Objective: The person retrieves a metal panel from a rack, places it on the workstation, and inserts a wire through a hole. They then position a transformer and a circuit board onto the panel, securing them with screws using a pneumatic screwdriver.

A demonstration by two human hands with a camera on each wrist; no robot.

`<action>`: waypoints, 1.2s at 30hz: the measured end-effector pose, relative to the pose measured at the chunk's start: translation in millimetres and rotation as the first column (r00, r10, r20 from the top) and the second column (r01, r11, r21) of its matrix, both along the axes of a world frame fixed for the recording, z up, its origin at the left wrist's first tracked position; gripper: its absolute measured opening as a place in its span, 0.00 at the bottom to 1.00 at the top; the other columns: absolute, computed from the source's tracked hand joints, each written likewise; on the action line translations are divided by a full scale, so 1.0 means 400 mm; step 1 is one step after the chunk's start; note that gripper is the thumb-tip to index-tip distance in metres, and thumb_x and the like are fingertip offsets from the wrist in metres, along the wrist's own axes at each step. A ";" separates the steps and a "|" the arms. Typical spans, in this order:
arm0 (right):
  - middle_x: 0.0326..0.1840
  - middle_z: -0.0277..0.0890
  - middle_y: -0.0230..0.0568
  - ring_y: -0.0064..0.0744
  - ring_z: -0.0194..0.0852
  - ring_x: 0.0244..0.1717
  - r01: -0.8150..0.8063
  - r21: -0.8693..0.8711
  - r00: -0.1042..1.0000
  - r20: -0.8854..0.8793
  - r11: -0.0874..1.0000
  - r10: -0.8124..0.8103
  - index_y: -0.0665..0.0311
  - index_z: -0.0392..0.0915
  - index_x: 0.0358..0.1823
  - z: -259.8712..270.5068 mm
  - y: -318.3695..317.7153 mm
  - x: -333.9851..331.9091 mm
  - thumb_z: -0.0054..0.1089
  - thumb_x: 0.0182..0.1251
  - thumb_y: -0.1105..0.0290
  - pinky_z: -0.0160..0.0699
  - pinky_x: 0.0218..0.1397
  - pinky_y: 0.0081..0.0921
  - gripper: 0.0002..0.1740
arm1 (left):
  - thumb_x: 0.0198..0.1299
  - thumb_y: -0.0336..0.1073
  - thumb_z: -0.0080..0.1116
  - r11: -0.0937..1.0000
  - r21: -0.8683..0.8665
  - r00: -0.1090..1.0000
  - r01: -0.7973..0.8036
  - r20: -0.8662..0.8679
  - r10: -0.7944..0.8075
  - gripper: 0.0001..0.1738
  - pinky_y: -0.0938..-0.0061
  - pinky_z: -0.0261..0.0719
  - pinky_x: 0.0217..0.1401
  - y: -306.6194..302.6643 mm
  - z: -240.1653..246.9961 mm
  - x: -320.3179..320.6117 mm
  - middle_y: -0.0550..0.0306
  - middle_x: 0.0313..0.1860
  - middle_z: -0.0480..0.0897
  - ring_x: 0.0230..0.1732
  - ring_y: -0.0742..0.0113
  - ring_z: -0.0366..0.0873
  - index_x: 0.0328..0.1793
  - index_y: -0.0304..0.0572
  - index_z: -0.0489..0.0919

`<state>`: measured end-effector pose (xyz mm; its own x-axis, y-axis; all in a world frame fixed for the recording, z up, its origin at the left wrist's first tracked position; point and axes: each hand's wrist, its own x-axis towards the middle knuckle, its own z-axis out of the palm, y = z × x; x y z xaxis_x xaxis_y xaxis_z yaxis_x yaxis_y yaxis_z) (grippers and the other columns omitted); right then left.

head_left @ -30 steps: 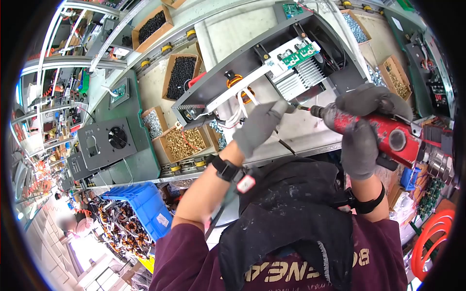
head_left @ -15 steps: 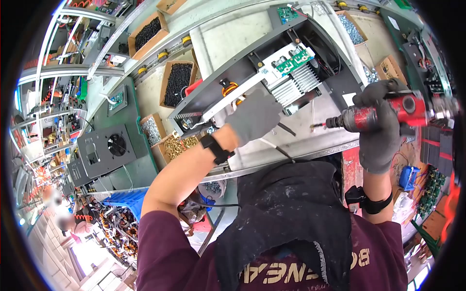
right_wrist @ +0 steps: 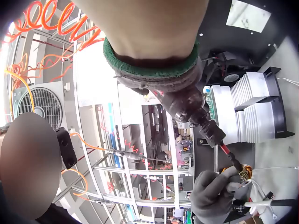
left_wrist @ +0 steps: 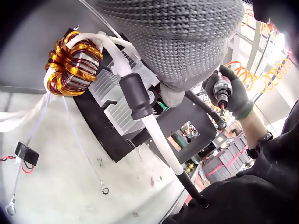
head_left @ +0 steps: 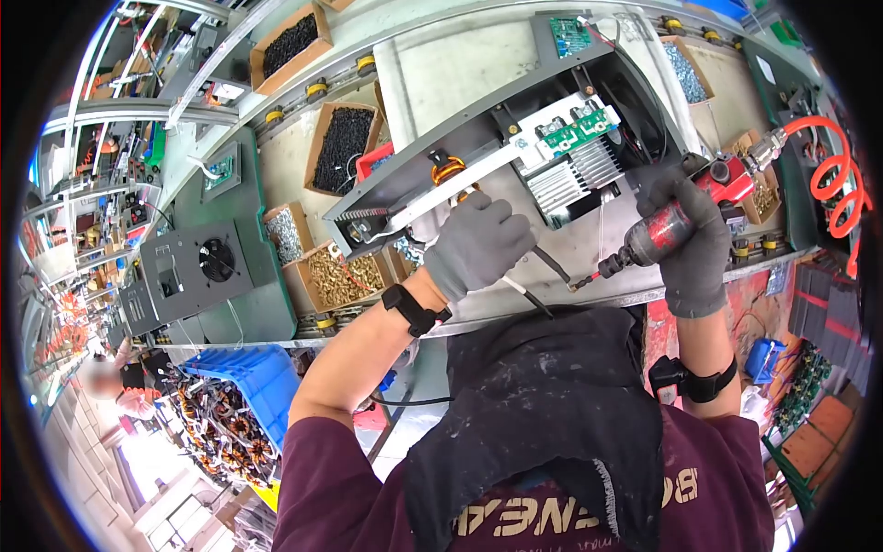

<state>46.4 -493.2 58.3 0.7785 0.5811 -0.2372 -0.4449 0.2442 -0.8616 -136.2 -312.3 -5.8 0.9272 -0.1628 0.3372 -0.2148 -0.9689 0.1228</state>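
My grey-gloved left hand (head_left: 483,244) has its fingers curled round a black-sleeved cable (left_wrist: 202,106), whose ring lug sticks out past the glove. A white cable (left_wrist: 161,144) with black sleeving hangs beside it. My right hand (head_left: 694,253) grips a red air screwdriver (head_left: 662,232), its bit angled down toward the cable ends in the head view. Both hands are at the near side of a dark metal casing (head_left: 405,170). Inside are a finned heat sink (head_left: 563,189), a green circuit board (head_left: 584,129) and a copper-wound toroid coil (left_wrist: 74,63).
Cardboard boxes of black screws (head_left: 342,147) and brass-coloured fasteners (head_left: 342,276) stand left of the casing. A fan panel (head_left: 189,267) lies farther left. An orange coiled hose (head_left: 832,175) runs from the screwdriver at right. Below the bench edge sits a blue crate (head_left: 258,386).
My left hand has left the screwdriver's bit and moved left to the cables, where its fingers are now curled. The screwdriver first drew right, then swung so its bit points down-left near the cable ends.
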 end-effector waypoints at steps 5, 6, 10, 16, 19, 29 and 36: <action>0.34 0.72 0.38 0.28 0.74 0.33 -0.053 -0.023 0.990 0.127 0.998 0.056 0.63 0.68 0.48 0.025 0.024 0.003 0.55 0.58 0.72 0.80 0.43 0.30 0.15 | 0.40 0.41 0.63 0.997 0.043 0.997 -0.067 0.052 0.065 0.11 0.73 0.67 0.32 0.004 0.022 0.029 0.67 0.23 0.66 0.27 0.70 0.69 0.34 0.54 0.80; 0.34 0.72 0.38 0.29 0.74 0.34 -0.076 -0.039 0.968 0.235 0.996 0.083 0.63 0.67 0.49 0.040 0.034 0.003 0.55 0.58 0.73 0.80 0.45 0.29 0.16 | 0.37 0.41 0.64 0.996 -0.009 0.995 -0.087 0.054 0.087 0.11 0.73 0.67 0.30 0.007 0.034 0.048 0.66 0.23 0.67 0.27 0.69 0.70 0.31 0.54 0.80; 0.37 0.73 0.39 0.29 0.74 0.37 -0.002 -0.054 0.917 0.399 0.999 0.024 0.64 0.64 0.54 0.115 0.088 0.002 0.54 0.58 0.77 0.78 0.49 0.30 0.20 | 0.32 0.40 0.64 0.940 -0.194 0.957 -0.281 0.023 0.290 0.11 0.68 0.69 0.24 0.007 0.032 0.096 0.65 0.24 0.71 0.25 0.65 0.72 0.25 0.53 0.76; 0.38 0.72 0.40 0.32 0.73 0.39 -0.106 0.000 0.852 0.516 0.994 0.091 0.65 0.65 0.55 0.120 0.179 0.073 0.59 0.56 0.70 0.78 0.46 0.35 0.24 | 0.36 0.33 0.65 0.851 -0.315 0.869 -0.420 0.132 0.477 0.19 0.69 0.70 0.21 0.010 0.034 0.112 0.63 0.20 0.71 0.22 0.64 0.74 0.40 0.54 0.83; 0.38 0.72 0.40 0.32 0.73 0.38 -0.170 0.107 0.804 0.589 0.980 0.075 0.64 0.66 0.55 0.094 0.229 0.089 0.59 0.56 0.70 0.77 0.47 0.36 0.24 | 0.37 0.33 0.65 0.800 -0.376 0.834 -0.467 0.113 0.540 0.19 0.69 0.71 0.22 0.004 0.030 0.107 0.63 0.21 0.72 0.22 0.63 0.74 0.41 0.52 0.82; 0.43 0.74 0.42 0.33 0.75 0.41 -0.229 -0.002 0.735 0.655 0.973 0.175 0.66 0.65 0.55 0.066 0.254 0.099 0.55 0.56 0.73 0.77 0.49 0.36 0.23 | 0.50 0.36 0.58 0.788 -0.230 0.768 -0.571 -0.487 0.415 0.10 0.61 0.77 0.30 -0.045 0.050 0.145 0.56 0.28 0.78 0.30 0.55 0.80 0.40 0.48 0.78; 0.38 0.78 0.40 0.27 0.77 0.38 -0.363 -0.014 0.623 0.740 0.932 0.254 0.64 0.68 0.48 0.078 0.261 0.061 0.58 0.52 0.84 0.78 0.44 0.27 0.20 | 0.54 0.36 0.54 0.845 -0.222 0.756 -0.486 -0.592 0.279 0.09 0.58 0.79 0.35 -0.010 0.080 0.153 0.53 0.33 0.80 0.34 0.52 0.81 0.42 0.45 0.77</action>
<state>70.8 -388.9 89.7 0.4388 0.8006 0.4080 0.2311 0.3383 -0.9122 -75.2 -316.3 26.2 0.9278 0.2750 -0.2520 0.3627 -0.8228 0.4376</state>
